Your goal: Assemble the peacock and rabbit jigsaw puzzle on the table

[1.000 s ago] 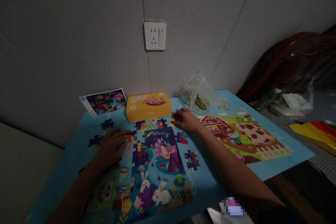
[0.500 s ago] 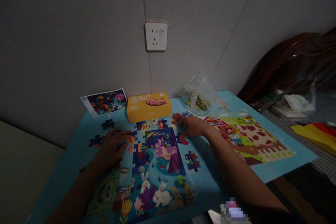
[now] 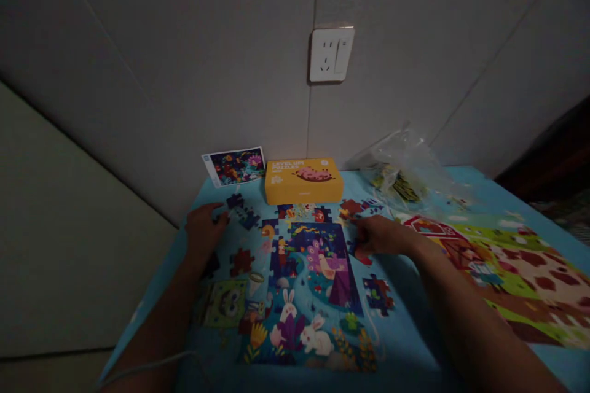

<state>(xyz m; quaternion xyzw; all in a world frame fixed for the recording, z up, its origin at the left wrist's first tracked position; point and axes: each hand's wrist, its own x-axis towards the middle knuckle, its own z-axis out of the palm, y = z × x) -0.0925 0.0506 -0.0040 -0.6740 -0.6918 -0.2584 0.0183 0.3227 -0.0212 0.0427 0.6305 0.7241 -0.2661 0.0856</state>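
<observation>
A partly joined jigsaw point(image 3: 318, 344) with rabbits and a purple bird lies on the blue table point(image 3: 415, 319). My left hand point(image 3: 206, 227) is left of it, fingers apart, beside dark loose pieces point(image 3: 249, 218). Just right of the jigsaw's upper part is my right hand point(image 3: 374, 234), its index finger reaching toward a brown and yellow piece point(image 3: 350, 209). The other fingers are curled near a red piece point(image 3: 363, 258), and whether they hold anything is hidden. A red and dark piece point(image 3: 242, 261) lies between my left hand and the jigsaw.
Behind the jigsaw stands a yellow puzzle box point(image 3: 304, 190), with a picture card point(image 3: 237, 167) at its left. A clear plastic bag point(image 3: 401, 178) holds pieces at the back right. A farm puzzle point(image 3: 520, 276) lies at the right, and a joined cluster point(image 3: 378, 296) sits nearer.
The view has turned left. My left hand has moved away from the jigsaw's left side, uncovering a red piece there. My right hand has drawn back slightly from the brown and yellow piece.
</observation>
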